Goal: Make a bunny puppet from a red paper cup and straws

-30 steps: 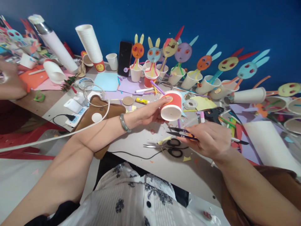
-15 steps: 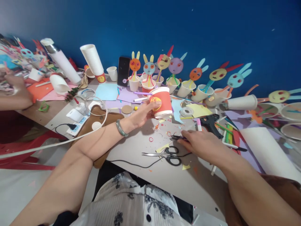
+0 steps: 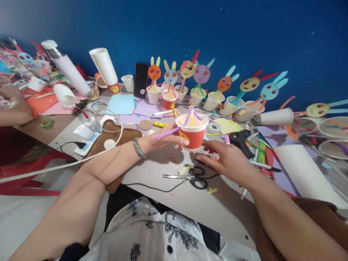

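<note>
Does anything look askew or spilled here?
Yes: a white cup lies on its side beside a row of upright cups, so it looks toppled. Paper scraps also litter the table around the scissors.

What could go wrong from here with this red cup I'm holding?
The left hand grips the red cup beside its purple strip, which might get bent or pulled loose. The scissors lie near the right hand with bare blades that could nick a finger. The black cord runs by the scissors and might snag them.
</note>
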Demonstrator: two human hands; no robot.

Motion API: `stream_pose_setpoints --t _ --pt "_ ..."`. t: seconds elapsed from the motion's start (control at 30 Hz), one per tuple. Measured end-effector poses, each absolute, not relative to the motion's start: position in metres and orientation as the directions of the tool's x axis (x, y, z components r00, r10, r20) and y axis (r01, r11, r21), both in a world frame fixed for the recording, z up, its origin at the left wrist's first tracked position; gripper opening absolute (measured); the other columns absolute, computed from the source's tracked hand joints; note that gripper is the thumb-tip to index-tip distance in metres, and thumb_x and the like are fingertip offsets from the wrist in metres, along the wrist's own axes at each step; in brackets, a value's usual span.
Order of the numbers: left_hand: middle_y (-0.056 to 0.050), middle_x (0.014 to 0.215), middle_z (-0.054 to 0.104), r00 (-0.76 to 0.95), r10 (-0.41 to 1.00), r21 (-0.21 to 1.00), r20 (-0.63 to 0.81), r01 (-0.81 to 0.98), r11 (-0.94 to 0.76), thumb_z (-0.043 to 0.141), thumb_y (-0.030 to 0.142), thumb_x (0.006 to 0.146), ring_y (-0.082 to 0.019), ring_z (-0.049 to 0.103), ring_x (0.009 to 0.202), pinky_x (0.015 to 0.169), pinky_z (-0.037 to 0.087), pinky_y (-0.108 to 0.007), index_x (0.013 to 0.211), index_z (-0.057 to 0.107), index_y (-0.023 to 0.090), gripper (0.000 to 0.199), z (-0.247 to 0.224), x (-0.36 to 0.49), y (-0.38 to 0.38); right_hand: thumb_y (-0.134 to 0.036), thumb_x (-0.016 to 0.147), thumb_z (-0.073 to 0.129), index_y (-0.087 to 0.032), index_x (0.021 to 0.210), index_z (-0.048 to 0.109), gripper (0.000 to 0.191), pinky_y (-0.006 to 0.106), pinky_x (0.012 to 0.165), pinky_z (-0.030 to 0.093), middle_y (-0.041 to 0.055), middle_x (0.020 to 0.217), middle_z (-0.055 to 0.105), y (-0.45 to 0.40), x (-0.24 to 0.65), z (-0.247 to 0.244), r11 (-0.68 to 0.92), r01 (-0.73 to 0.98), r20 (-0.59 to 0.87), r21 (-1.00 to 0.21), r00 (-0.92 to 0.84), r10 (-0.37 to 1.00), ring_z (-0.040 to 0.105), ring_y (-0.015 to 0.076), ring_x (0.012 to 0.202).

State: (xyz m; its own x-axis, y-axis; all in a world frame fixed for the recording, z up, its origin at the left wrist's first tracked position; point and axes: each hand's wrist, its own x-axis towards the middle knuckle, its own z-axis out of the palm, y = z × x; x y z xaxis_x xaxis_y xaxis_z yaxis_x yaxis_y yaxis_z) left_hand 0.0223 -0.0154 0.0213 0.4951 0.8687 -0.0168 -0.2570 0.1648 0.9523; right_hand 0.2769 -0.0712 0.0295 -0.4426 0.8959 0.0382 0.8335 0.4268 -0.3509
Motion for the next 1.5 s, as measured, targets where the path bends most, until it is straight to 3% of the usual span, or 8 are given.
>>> stream_pose_setpoints --t 0.13,0.33,0.5,0.7,0.9,1.13,1.37,1.5 --pt "-0.008 0.110 0.077 0.677 0.719 0.987 0.156 -0.144 -0.078 0.096 0.040 0.063 -0.033 0.070 0.121 0.116 0.051 -0.050 0.122 0.073 0.023 0.066 0.018 0.021 -0.013 -0.065 0.092 0.072 -0.022 0.131 0.070 0.058 0.042 0.082 0.064 0.0137 0.117 0.082 -0.076 0.266 0.026 0.357 0.570 0.110 -0.740 -0.420 0.901 0.078 0.0289 0.098" --pt "-0.017 0.142 0.068 0.734 0.631 0.954 0.251 -0.076 -0.291 0.094 0.053 0.067 -0.039 0.063 0.139 0.124 0.046 -0.057 0.134 0.068 0.020 0.079 0.001 0.021 0.000 -0.061 0.084 0.086 -0.025 0.140 0.062 0.070 0.044 0.098 0.066 0.0129 0.137 0.076 -0.080 0.254 0.005 0.186 0.220 0.093 -0.958 -0.374 0.923 0.075 0.0312 0.121" --pt "-0.019 0.139 0.070 0.836 0.508 0.968 0.207 -0.099 -0.231 0.098 0.056 0.063 -0.040 0.066 0.133 0.118 0.052 -0.057 0.137 0.066 0.017 0.089 0.001 0.024 0.002 -0.057 0.078 0.092 -0.029 0.130 0.068 0.064 0.045 0.103 0.064 0.0091 0.132 0.077 -0.086 0.247 -0.008 0.121 0.116 0.084 -0.986 -0.285 0.955 0.073 0.0314 0.122" --pt "-0.015 0.154 0.062 0.831 0.483 0.947 0.277 -0.149 -0.286 0.088 0.053 0.080 -0.036 0.055 0.149 0.127 0.044 -0.055 0.151 0.058 0.025 0.083 0.005 0.020 0.004 -0.048 0.080 0.093 -0.031 0.129 0.070 0.057 0.048 0.111 0.058 0.0048 0.130 0.079 -0.085 0.246 -0.021 0.183 0.064 0.163 -0.981 -0.245 0.956 0.073 0.0286 0.121" --pt "-0.016 0.126 0.078 0.763 0.627 0.971 0.157 -0.003 -0.240 0.087 0.050 0.080 -0.034 0.072 0.120 0.109 0.057 -0.053 0.127 0.075 0.017 0.059 -0.002 0.012 0.018 -0.053 0.082 0.090 -0.028 0.118 0.072 0.048 0.051 0.108 0.060 0.0074 0.121 0.079 -0.076 0.250 -0.022 0.252 0.145 0.239 -0.957 -0.100 0.966 0.074 0.0273 0.112" --pt "-0.009 0.112 0.081 0.683 0.718 0.983 0.136 -0.003 -0.184 0.077 0.035 0.085 -0.030 0.072 0.114 0.099 0.061 -0.046 0.114 0.079 0.019 0.033 0.003 0.020 0.007 -0.047 0.079 0.092 -0.026 0.111 0.071 0.044 0.045 0.092 0.067 0.0059 0.114 0.081 -0.074 0.246 -0.028 0.219 0.109 0.197 -0.970 -0.184 0.963 0.078 0.0252 0.101" --pt "-0.009 0.099 0.079 0.677 0.688 0.960 0.262 -0.110 -0.258 0.085 0.052 0.086 -0.019 0.073 0.090 0.086 0.059 -0.034 0.100 0.075 0.015 0.041 -0.005 0.024 0.005 -0.044 0.072 0.097 -0.026 0.117 0.074 0.054 0.052 0.106 0.063 0.0072 0.117 0.083 -0.077 0.244 -0.026 0.255 0.168 0.230 -0.952 -0.152 0.961 0.077 0.0305 0.112" --pt "-0.007 0.091 0.076 0.687 0.719 0.960 0.105 0.119 -0.253 0.071 0.041 0.095 -0.015 0.066 0.072 0.069 0.052 -0.030 0.108 0.074 0.015 0.030 -0.003 0.024 0.002 -0.047 0.071 0.097 -0.028 0.112 0.076 0.050 0.053 0.110 0.060 0.0053 0.117 0.082 -0.074 0.250 -0.024 0.249 0.157 0.248 -0.956 -0.027 0.968 0.077 0.0315 0.111"
